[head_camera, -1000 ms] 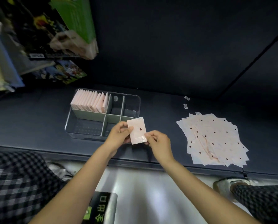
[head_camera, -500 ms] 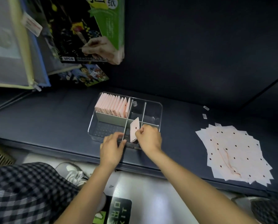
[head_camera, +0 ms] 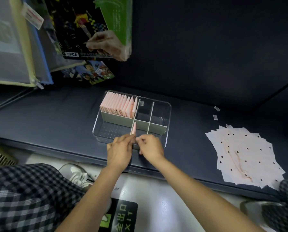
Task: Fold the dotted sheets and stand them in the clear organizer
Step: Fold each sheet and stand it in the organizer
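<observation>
- The folded sheet stands on edge in the near row of the clear organizer, tight against the short divider between the near-left and near-middle compartments; which side of that divider it is on cannot be told from this angle.
- The left hand has its fingers curled at the sheet's near edge and seems to pinch it; the contact is partly hidden, so this is a judgement.
- The right hand sits just beside it, fingers bent with their tips close together at the same spot; whether it grips the sheet or only steadies it cannot be told.
- The far-left compartment holds a packed row of folded sheets standing upright.
- The loose pile of dotted sheets lies flat on the bench, well apart to the right, so much of the task appears to remain.
- Risk: with nothing packed beside it, the lone sheet could flop flat or spring open once released.
- Risk: pressing down against the divider could crumple the fold or catch the sheet on top of the divider instead of seating it.
- Risk: both hands rest at the organizer's near wall; a tug could slide it toward the bench edge.
</observation>
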